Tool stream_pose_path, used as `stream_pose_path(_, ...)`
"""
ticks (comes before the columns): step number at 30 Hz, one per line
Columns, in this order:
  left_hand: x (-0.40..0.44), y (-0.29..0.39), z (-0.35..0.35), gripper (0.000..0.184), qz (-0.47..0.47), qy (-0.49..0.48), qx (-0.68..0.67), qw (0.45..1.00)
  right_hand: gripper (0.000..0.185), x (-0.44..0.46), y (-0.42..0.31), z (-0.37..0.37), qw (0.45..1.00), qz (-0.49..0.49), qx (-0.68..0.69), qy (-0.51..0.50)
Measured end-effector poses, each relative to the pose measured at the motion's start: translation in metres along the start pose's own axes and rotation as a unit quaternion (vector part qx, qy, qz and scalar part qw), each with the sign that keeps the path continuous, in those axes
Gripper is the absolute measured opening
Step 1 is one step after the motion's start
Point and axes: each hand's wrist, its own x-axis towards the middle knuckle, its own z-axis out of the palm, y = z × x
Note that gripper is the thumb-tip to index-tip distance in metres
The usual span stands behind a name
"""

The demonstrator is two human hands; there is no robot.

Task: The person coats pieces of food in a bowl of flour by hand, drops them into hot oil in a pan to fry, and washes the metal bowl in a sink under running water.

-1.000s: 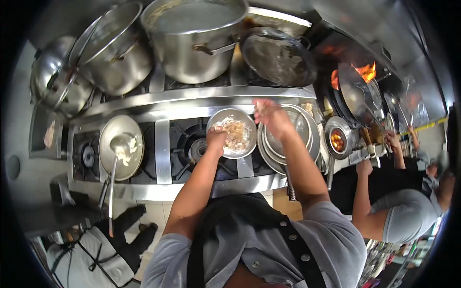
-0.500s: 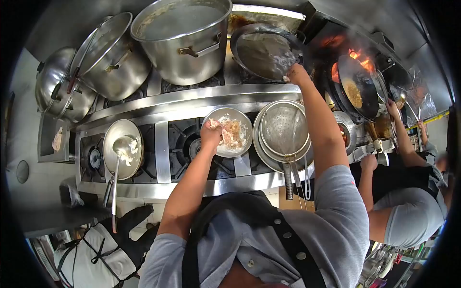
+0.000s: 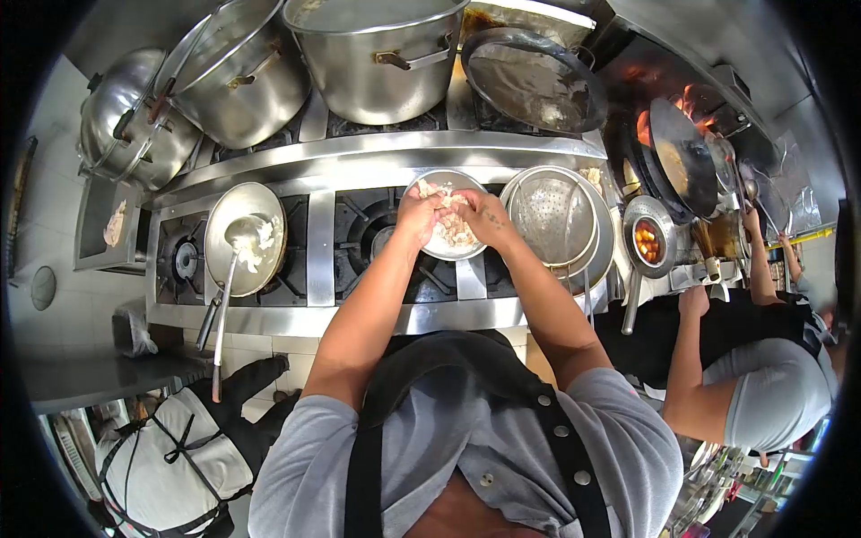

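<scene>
both hands at food in bowl

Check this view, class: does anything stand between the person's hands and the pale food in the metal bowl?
Nothing visible does. The left hand and right hand both touch the pale food in the metal bowl. The perforated strainer lies right of the bowl, not between.
</scene>
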Motion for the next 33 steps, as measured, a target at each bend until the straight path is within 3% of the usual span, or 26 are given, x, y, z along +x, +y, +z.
stream_pose_path(3, -0.002, -0.007, 0.002, 0.027, 0.014, 0.006, 0.054, 0.998, 0.021, 0.004, 0.022, 0.005, 0.998, 0.043, 0.036, 0.041)
stream_pose_path(7, -0.010, -0.019, 0.015, 0.027, 0.069, 0.040, 0.169, 0.982, 0.021, 0.006, 0.020, 0.013, 0.981, 0.084, -0.122, 0.128)
stream_pose_path(10, -0.018, -0.022, 0.020, 0.024, 0.081, 0.066, 0.224, 0.969, 0.020, 0.009, 0.019, 0.019, 0.968, 0.149, -0.126, 0.158)
stream_pose_path(12, -0.016, -0.027, 0.015, 0.025, 0.078, 0.079, 0.255, 0.961, 0.018, 0.012, 0.033, 0.022, 0.970, 0.129, -0.129, 0.162)
stream_pose_path(15, 0.009, -0.050, -0.010, 0.029, 0.157, 0.096, 0.249, 0.951, 0.016, 0.014, 0.052, 0.016, 0.970, 0.056, -0.174, 0.161)
stream_pose_path(18, 0.019, -0.051, -0.035, 0.032, 0.154, 0.120, 0.286, 0.938, 0.014, 0.015, 0.097, -0.011, 0.963, 0.060, -0.209, 0.161)
stream_pose_path(19, -0.002, -0.028, -0.020, 0.029, 0.088, 0.099, 0.242, 0.961, 0.018, 0.017, 0.079, -0.024, 0.965, 0.151, -0.165, 0.135)
stream_pose_path(22, -0.005, -0.024, -0.020, 0.027, 0.038, 0.053, 0.234, 0.970, 0.024, 0.014, 0.066, -0.037, 0.971, 0.228, 0.051, 0.051)
stream_pose_path(23, -0.006, -0.023, -0.016, 0.021, 0.003, 0.044, 0.200, 0.979, 0.027, 0.012, 0.059, -0.039, 0.939, 0.273, 0.193, 0.084)
stream_pose_path(26, 0.000, -0.031, -0.022, 0.017, -0.014, 0.080, 0.116, 0.990, 0.027, 0.010, 0.040, -0.058, 0.837, 0.323, 0.434, 0.086)
stream_pose_path(27, -0.006, -0.030, -0.018, 0.016, -0.001, 0.111, 0.108, 0.988, 0.023, 0.009, 0.027, -0.065, 0.822, 0.316, 0.465, 0.091)
stream_pose_path(30, 0.004, -0.040, -0.031, 0.015, -0.016, 0.095, 0.233, 0.968, 0.023, 0.017, -0.012, -0.101, 0.913, 0.210, 0.343, 0.069)
stream_pose_path(33, -0.008, -0.038, -0.018, 0.014, 0.033, 0.105, 0.209, 0.972, 0.028, 0.047, -0.050, -0.142, 0.962, 0.028, 0.172, 0.211)
